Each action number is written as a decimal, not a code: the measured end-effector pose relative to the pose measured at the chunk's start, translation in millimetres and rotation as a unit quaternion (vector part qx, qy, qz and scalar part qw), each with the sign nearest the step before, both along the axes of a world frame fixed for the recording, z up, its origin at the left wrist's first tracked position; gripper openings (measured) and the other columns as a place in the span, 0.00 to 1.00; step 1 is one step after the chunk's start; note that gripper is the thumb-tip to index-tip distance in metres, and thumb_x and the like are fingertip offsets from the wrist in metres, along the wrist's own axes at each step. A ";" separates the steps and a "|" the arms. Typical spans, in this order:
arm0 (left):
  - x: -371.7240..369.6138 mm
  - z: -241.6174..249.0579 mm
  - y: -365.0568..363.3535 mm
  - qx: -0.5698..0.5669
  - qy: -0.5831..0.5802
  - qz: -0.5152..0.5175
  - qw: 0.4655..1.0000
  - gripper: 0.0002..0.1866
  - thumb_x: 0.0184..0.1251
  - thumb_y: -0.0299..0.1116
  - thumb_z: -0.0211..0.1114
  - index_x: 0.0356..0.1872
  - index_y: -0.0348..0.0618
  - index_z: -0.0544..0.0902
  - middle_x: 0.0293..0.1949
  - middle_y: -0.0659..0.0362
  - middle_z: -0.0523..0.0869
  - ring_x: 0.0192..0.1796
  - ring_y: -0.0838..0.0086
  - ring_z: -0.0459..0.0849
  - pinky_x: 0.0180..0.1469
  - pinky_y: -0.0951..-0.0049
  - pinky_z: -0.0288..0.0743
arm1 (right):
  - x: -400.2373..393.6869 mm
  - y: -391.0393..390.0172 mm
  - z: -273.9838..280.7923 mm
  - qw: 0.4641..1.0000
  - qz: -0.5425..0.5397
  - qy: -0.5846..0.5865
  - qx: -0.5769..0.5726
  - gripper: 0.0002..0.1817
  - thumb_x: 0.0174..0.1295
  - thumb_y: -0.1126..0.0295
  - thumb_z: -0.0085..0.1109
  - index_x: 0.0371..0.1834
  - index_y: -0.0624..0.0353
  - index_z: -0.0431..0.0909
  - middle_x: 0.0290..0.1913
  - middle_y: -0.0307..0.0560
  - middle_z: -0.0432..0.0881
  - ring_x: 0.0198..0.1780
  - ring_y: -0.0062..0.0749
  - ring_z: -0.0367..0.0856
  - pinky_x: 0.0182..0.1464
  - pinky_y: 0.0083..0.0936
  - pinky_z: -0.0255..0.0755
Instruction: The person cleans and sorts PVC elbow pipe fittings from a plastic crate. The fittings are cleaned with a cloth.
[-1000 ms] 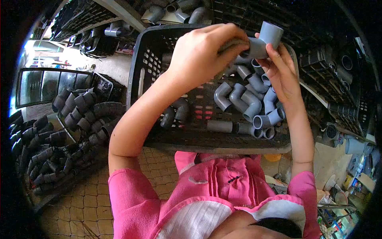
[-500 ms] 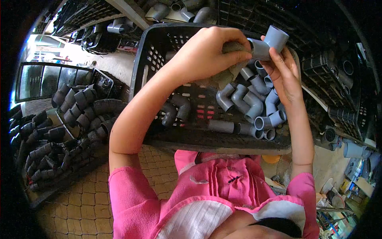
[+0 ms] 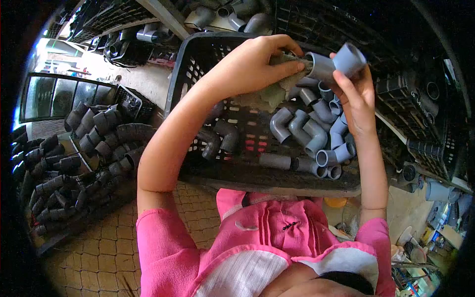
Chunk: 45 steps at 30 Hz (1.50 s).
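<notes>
Gray elbow fitting (image 3: 322, 67) has tipped since the earlier frame: its free end now leans over to the right, lower than before, and the other mouth shows more. Right hand (image 3: 357, 101) is part-closed around the fitting, thumb across the near side and fingers mostly behind, holding it up over the far right part of the black basket (image 3: 247, 184). Left hand (image 3: 267, 64) is bent over, thumb and fingers pinched together on a gray-green rag (image 3: 274, 95); rag bunched right at the fitting's left mouth, loose end hanging down. Below the hands, gray elbows (image 3: 298, 126) lie in a loose cluster on the basket's right side, some touching. Near the front wall, a gray pipe piece (image 3: 274, 161) lies on its side. Darker elbows (image 3: 228, 136) sit at basket left, partly beside the left forearm. Pink top (image 3: 287, 222) just in front of the basket. Farther out left, big heap of dark fittings (image 3: 101, 123), stacked closely; brownish floor with net-like lines (image 3: 99, 252) below. Right side, black crates (image 3: 425, 99) with more fittings; small clutter at lower right, too blurred to name.
</notes>
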State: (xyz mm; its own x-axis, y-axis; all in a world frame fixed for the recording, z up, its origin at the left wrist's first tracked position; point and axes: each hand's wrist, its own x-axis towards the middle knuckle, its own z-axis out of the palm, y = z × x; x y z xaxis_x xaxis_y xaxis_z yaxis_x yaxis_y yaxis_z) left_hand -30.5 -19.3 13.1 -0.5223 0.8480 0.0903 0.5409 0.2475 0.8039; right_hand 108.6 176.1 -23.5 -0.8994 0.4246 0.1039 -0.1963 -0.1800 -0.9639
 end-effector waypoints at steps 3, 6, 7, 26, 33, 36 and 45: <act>2.5 0.4 -1.0 0.006 0.029 0.004 1.000 0.18 0.67 0.42 0.67 0.48 0.38 0.82 0.39 0.52 0.88 0.43 0.71 0.85 0.48 0.69 0.77 | 2.9 0.0 -3.2 0.997 0.016 -0.004 0.070 0.23 0.60 0.76 0.66 0.58 0.59 0.72 0.58 0.44 0.79 0.59 0.28 0.76 0.65 0.28 0.66; 7.8 8.3 -2.1 -0.018 0.105 0.026 0.994 0.17 0.67 0.42 0.67 0.46 0.39 0.82 0.37 0.46 0.87 0.42 0.61 0.88 0.48 0.65 0.78 | 1.2 -5.7 -1.7 0.997 0.023 0.010 0.078 0.24 0.60 0.76 0.68 0.59 0.58 0.72 0.57 0.44 0.79 0.60 0.28 0.75 0.65 0.28 0.66; 8.9 11.9 -3.0 -0.022 0.129 0.038 0.991 0.17 0.67 0.42 0.67 0.46 0.39 0.82 0.37 0.45 0.87 0.42 0.60 0.88 0.47 0.65 0.78 | 1.3 -6.8 -0.8 0.996 0.018 0.011 0.082 0.24 0.60 0.76 0.68 0.59 0.57 0.72 0.57 0.44 0.80 0.60 0.28 0.75 0.65 0.28 0.66; 65.8 2.4 17.1 0.143 0.305 0.045 0.941 0.21 0.58 0.22 0.64 0.56 0.40 0.81 0.43 0.51 0.81 0.39 0.54 0.85 0.42 0.60 0.81 | -4.5 -8.7 -14.2 0.907 -0.081 0.198 0.364 0.30 0.54 0.86 0.68 0.53 0.57 0.58 0.75 0.70 0.53 0.69 0.57 0.70 0.67 0.40 0.71; 59.0 4.2 16.7 0.153 0.323 0.051 0.933 0.19 0.57 0.21 0.63 0.52 0.40 0.83 0.45 0.52 0.85 0.44 0.55 0.86 0.45 0.62 0.81 | -1.5 -12.4 -11.9 0.871 -0.011 0.203 0.448 0.31 0.54 0.84 0.69 0.55 0.53 0.61 0.76 0.69 0.52 0.71 0.61 0.67 0.68 0.43 0.70; 55.5 4.4 16.3 0.171 0.293 0.037 0.940 0.19 0.57 0.21 0.62 0.52 0.40 0.83 0.47 0.51 0.85 0.46 0.54 0.86 0.46 0.62 0.81 | -2.0 -10.8 -16.0 0.869 0.016 0.224 0.441 0.30 0.46 0.81 0.72 0.52 0.56 0.67 0.76 0.67 0.52 0.73 0.67 0.62 0.71 0.49 0.64; 50.8 -3.8 20.6 0.188 0.254 0.034 0.948 0.18 0.61 0.22 0.60 0.52 0.41 0.83 0.48 0.51 0.85 0.47 0.54 0.86 0.47 0.61 0.81 | 5.8 -21.8 -12.4 0.873 -0.002 0.143 0.466 0.28 0.56 0.81 0.68 0.55 0.55 0.63 0.76 0.69 0.55 0.75 0.55 0.61 0.72 0.42 0.60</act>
